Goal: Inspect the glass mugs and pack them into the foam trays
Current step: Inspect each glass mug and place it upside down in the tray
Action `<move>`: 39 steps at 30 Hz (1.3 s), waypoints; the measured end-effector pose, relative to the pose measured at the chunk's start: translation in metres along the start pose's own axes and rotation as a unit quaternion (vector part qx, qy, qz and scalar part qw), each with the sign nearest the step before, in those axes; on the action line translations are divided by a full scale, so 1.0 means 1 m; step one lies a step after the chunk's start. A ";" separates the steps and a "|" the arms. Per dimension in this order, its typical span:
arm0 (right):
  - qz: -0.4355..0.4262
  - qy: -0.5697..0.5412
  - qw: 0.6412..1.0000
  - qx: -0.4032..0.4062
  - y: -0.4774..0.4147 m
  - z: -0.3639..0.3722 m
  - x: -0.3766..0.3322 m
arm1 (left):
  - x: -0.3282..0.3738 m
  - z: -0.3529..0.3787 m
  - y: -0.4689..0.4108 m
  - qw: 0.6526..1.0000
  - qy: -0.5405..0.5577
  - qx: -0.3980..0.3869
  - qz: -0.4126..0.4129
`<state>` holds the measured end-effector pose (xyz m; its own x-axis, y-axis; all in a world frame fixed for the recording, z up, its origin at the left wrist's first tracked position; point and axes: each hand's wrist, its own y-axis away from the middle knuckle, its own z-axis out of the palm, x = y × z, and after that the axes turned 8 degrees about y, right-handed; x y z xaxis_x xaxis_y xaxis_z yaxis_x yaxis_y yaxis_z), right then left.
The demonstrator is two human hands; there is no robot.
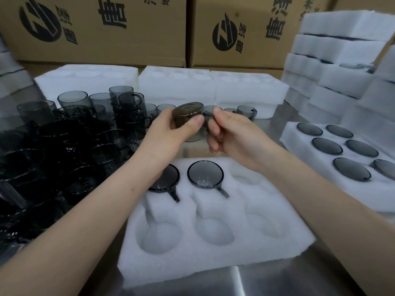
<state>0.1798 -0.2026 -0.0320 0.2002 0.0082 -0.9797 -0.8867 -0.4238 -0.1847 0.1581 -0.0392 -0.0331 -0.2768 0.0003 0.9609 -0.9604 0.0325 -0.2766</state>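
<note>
A smoky grey glass mug (188,116) is held in the air above and just beyond the far edge of the near foam tray (213,253). It is tipped on its side, with its round base turned up and toward the camera. The left hand (171,127) wraps the mug's body, thumb across the near side and fingers curled behind it. The right hand (230,133) pinches the handle between thumb and curled fingers. Both hands grip the same mug.

The near foam tray is white, with six round pockets in two rows of three, each with a handle slot. In its far row, the left pocket holds a mug (166,178), partly hidden by the left forearm, and the middle pocket holds another mug (205,175). Their handles point toward the camera. The other four pockets show bare foam.

To the right of this tray, well apart, lies a filled foam tray (295,142) with six dark mugs in its pockets. To the left is a dense crowd of loose grey mugs (74,135), some stacked. Beyond the tray a row of white foam trays (177,86) runs across, with a few small mugs in front of it. Farther right rises a stack of foam trays (333,60). Printed cardboard boxes (106,28) stand behind everything. The tray sits on a steel table (256,283).
</note>
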 end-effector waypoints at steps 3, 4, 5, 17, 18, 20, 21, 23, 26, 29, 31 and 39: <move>0.028 0.062 0.997 0.021 -0.001 0.001 0.000 | 0.000 0.001 0.001 0.999 -0.027 -0.004 0.042; 0.032 0.079 0.996 0.029 -0.001 0.002 -0.001 | 0.000 0.001 0.002 0.998 -0.032 -0.005 0.050; 0.034 0.080 0.996 0.035 -0.001 0.003 -0.001 | 0.001 0.001 0.003 0.998 -0.030 -0.004 0.052; 0.003 0.060 0.997 0.038 0.000 0.008 0.000 | 0.008 0.006 0.010 0.996 0.019 -0.033 0.082; -0.003 0.056 0.998 0.042 0.000 0.009 -0.001 | 0.009 0.007 0.010 0.994 -0.029 -0.026 0.097; -0.019 0.052 0.996 0.064 0.001 0.011 -0.001 | 0.010 0.009 0.010 0.989 -0.101 -0.017 0.111; -0.023 0.055 0.995 0.076 0.002 0.012 0.000 | 0.010 0.009 0.011 0.987 -0.117 -0.018 0.111; -0.027 0.060 0.993 0.095 0.003 0.013 0.001 | 0.012 0.009 0.012 0.987 -0.123 -0.019 0.106; -0.027 0.062 0.992 0.105 0.004 0.012 0.002 | 0.014 0.010 0.014 0.987 -0.115 -0.030 0.106; -0.018 0.042 0.991 0.122 0.003 0.010 0.001 | 0.015 0.011 0.018 0.986 -0.123 -0.051 0.105; -0.019 0.034 0.989 0.139 0.003 0.009 0.001 | 0.013 0.013 0.019 0.982 -0.144 -0.056 0.113; 0.000 -0.031 0.996 0.086 0.001 0.003 0.000 | 0.010 0.014 0.016 0.974 -0.175 -0.013 0.140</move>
<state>0.1778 -0.2005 -0.0324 0.1783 0.0671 -0.9817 -0.9462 -0.2621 -0.1898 0.1391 -0.0525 -0.0285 -0.5257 -0.3287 0.7846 -0.8459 0.1045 -0.5230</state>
